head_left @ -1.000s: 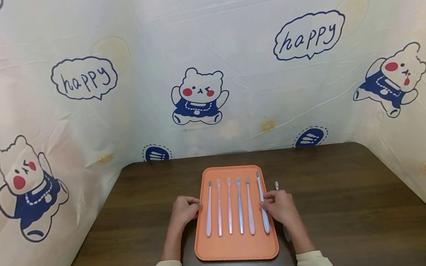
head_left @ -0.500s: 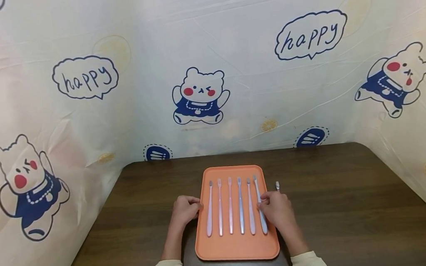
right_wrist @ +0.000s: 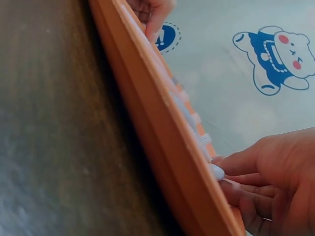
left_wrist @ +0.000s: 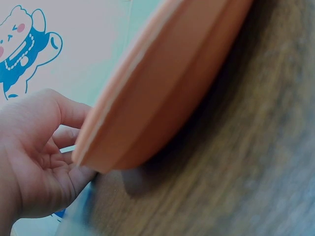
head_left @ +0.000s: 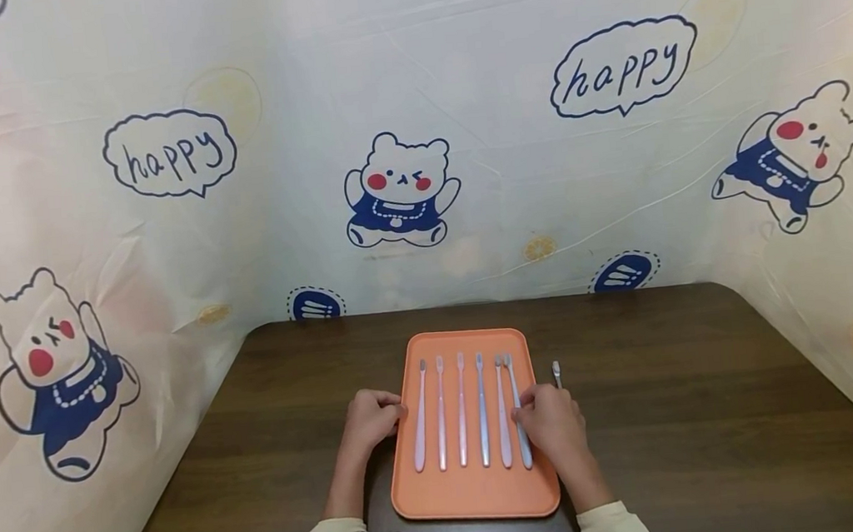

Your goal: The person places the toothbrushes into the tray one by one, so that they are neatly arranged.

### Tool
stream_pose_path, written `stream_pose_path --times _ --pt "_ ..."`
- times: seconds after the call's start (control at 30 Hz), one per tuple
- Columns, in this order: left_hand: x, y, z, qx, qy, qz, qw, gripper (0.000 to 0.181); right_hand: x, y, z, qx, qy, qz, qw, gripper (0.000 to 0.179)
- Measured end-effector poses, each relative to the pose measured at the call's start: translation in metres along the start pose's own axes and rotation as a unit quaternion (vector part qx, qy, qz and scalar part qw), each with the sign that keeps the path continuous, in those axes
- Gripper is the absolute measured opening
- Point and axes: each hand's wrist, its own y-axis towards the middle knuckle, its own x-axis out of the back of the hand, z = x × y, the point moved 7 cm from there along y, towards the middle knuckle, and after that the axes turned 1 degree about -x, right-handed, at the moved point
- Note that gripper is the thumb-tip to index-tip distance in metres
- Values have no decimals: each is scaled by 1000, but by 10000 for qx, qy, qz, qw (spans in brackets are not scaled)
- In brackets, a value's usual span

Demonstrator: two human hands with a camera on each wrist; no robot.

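An orange tray (head_left: 475, 494) lies on the table, with several toothbrushes in a row on it, pink, lilac and blue. At the tray's left rim, my left hand (head_left: 369, 418) holds the edge; in the left wrist view its thumb and fingers meet the rim (left_wrist: 142, 98). My right hand (head_left: 557, 424) reaches over the right rim and pinches a blue toothbrush (head_left: 524, 449) at the row's right end. The head of this brush leans close beside a lilac toothbrush (head_left: 504, 435). The right wrist view shows the fingertips at its pale handle (right_wrist: 216, 171).
Another toothbrush (head_left: 557, 371) lies on the table right of the tray, mostly hidden behind the right hand. The dark wooden table (head_left: 679, 413) extends to both sides. A printed curtain (head_left: 473, 87) hangs behind and along the sides.
My right hand has moved slightly left, bringing the blue toothbrush from the tray's right rim toward the lilac toothbrush. My left hand stays at the left rim.
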Motion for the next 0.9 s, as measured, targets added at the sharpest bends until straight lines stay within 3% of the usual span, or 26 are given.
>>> stream_pose_path --times 0.43,0.9 --pt "1 0 0 8 -21 26 10000 21 -2 0 -1 47 -222 14 9997 11" --pt "0 -2 -2 -12 -34 60 10000 21 1 0 -1 91 28 152 9998 13"
